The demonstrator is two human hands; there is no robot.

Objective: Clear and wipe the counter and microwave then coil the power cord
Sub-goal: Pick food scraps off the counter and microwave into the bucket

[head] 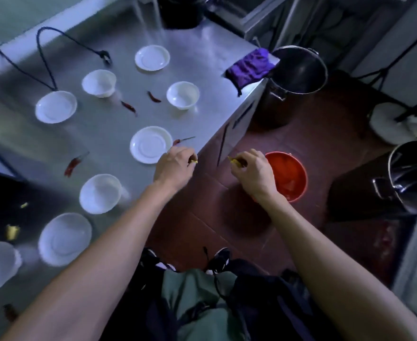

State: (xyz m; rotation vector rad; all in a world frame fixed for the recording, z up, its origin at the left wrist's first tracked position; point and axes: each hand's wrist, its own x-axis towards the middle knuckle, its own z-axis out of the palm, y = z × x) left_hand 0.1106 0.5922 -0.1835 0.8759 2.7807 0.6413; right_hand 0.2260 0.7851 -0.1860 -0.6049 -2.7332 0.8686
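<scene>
1. The steel desk (99, 134) fills the left, carrying white bowls.
2. The power cord (45, 55) loops at far left.
3. A red bucket (288, 177) stands on the floor, right.
4. Left hand (174, 167) and right hand (253, 172) each pinch a yellow scrap (233, 160).

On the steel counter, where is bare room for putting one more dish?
Bare patches: between the purple cloth and the bowl; between the black cord and the top plate. The near left, around the bowls and chilies, is crowded.

Brushed metal counter (104, 134), glossy white bowls (183, 94), purple cloth (249, 67), shiny steel pot (298, 70).
</scene>
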